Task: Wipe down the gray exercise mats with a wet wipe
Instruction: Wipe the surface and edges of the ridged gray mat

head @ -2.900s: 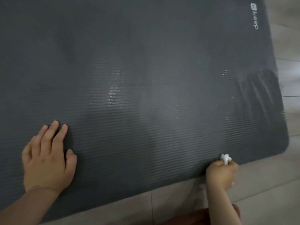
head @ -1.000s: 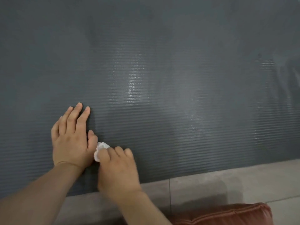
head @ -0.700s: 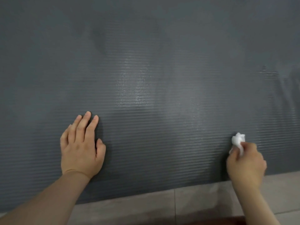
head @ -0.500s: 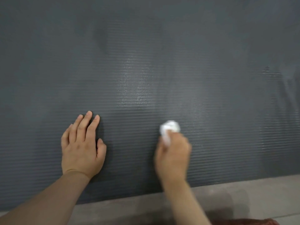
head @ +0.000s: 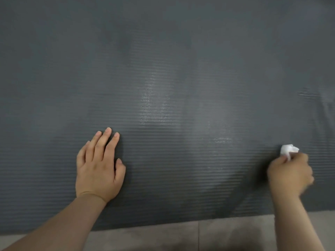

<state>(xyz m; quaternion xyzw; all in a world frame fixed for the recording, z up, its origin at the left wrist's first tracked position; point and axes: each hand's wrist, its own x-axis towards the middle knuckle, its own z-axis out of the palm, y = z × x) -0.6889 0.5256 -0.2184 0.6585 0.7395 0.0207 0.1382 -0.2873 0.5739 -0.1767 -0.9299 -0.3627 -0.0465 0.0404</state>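
Observation:
A dark gray ribbed exercise mat [head: 172, 69] fills nearly the whole view, with shiny damp streaks across its middle. My left hand [head: 98, 167] lies flat on the mat near its front edge, fingers straight and together. My right hand [head: 290, 173] grips a crumpled white wet wipe [head: 288, 150] and holds it against the mat at the right, close to the front edge. Only the top of the wipe shows above my fingers.
A strip of gray tiled floor [head: 181, 236] runs along the bottom of the view, in front of the mat's edge. A grout line crosses it near the middle.
My right hand has swept the wipe back from the mat's middle to the right. My left hand has stayed flat in the same spot.

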